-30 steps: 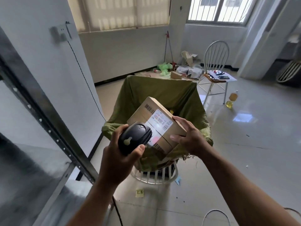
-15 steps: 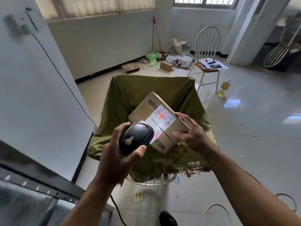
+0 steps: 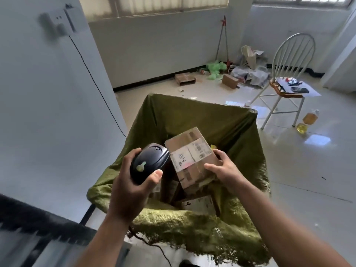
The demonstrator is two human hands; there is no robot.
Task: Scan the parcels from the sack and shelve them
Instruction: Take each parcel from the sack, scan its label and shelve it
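My left hand [image 3: 133, 187] grips a black barcode scanner [image 3: 149, 162], held over the open mouth of the green sack [image 3: 192, 116]. My right hand [image 3: 224, 168] holds a brown cardboard parcel [image 3: 192, 157] by its right edge, just right of the scanner. The parcel's white label faces up, with a faint red glow on it. More cardboard parcels [image 3: 198, 203] lie inside the sack beneath it.
A white wall panel [image 3: 48, 112] with a socket and black cable stands at the left. A dark metal shelf rail [image 3: 38, 226] crosses the lower left. A white chair [image 3: 287, 74] with papers, an oil bottle [image 3: 308, 120] and loose boxes [image 3: 185, 79] sit on the tiled floor beyond.
The parcel has come lower, down to the sack's mouth, and turned so the label lies flatter. My view has shifted, showing more of the sack's inside.
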